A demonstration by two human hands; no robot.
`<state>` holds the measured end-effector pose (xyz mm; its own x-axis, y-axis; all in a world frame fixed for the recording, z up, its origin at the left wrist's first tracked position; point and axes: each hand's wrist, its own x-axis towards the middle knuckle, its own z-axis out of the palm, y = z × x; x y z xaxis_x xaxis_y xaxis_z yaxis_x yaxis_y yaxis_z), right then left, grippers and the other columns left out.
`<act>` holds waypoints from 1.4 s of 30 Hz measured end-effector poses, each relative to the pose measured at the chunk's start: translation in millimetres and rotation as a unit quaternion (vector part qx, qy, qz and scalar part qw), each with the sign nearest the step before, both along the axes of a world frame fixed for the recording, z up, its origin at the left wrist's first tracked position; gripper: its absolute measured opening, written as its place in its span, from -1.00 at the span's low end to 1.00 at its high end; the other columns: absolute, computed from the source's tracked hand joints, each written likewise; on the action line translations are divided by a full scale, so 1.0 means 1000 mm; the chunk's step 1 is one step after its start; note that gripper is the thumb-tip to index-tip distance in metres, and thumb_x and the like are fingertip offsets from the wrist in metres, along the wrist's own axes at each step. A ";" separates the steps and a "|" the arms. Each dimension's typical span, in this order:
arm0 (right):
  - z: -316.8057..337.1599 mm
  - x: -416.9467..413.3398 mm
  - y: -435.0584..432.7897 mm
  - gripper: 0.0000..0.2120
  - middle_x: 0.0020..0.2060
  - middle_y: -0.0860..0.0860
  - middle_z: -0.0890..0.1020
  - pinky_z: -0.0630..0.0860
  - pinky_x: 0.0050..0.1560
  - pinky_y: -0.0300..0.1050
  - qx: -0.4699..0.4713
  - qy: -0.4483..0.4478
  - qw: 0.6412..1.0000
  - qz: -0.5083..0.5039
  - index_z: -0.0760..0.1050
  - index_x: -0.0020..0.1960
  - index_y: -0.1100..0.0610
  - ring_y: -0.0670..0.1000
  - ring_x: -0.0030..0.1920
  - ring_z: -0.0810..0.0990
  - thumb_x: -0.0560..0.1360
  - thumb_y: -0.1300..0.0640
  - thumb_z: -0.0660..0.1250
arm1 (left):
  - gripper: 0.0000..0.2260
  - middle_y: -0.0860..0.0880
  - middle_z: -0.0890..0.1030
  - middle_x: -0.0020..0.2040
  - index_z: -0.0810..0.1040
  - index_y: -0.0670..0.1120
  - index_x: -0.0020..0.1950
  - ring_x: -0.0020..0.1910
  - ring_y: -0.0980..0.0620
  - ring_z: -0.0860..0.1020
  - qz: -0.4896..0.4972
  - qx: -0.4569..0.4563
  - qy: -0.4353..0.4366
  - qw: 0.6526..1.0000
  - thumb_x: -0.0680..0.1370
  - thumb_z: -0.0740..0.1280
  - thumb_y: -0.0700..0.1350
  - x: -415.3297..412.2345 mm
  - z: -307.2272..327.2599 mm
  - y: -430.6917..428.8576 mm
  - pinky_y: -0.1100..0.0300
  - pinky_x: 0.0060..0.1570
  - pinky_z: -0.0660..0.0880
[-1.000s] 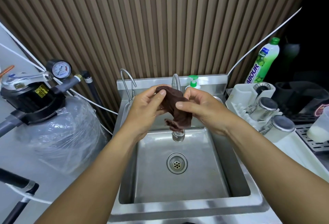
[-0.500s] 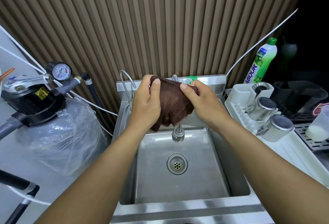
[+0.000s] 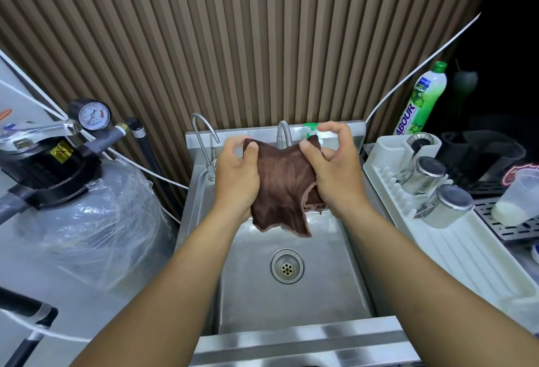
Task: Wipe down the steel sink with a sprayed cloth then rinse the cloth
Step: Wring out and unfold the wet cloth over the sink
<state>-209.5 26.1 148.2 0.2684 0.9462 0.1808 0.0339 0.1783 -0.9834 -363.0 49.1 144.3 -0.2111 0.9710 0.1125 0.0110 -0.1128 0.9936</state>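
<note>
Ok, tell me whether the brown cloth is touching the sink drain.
Apart. The head view shows the cloth hanging high, with bare steel between its lower edge and the drain.

Status: brown cloth point(image 3: 283, 188) over steel sink point(image 3: 320, 288)
The cloth is held spread by its upper corners, creased, its lower edge hanging free above the rectangular basin.

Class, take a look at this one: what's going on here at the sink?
A person holds a dark brown fabric cloth spread between both hands above the square steel sink. The left hand grips its upper left corner; the right hand pinches the upper right. Its lower edge hangs free above the round metal drain. The end of the flexible metal faucet is hidden behind the cloth, so running water cannot be confirmed.
</note>
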 end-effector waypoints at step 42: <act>-0.076 0.218 -0.105 -0.74 -0.01 -0.10 0.66 0.48 0.15 -0.18 -0.137 -0.218 0.939 -0.228 0.65 0.01 -0.07 -0.10 0.01 0.59 0.52 0.28 0.35 | -0.29 0.06 0.61 0.28 0.18 0.09 0.61 0.21 0.09 0.61 -0.386 -0.141 0.041 0.911 0.53 0.40 -0.24 0.213 -0.097 -0.061 0.00 0.27 0.53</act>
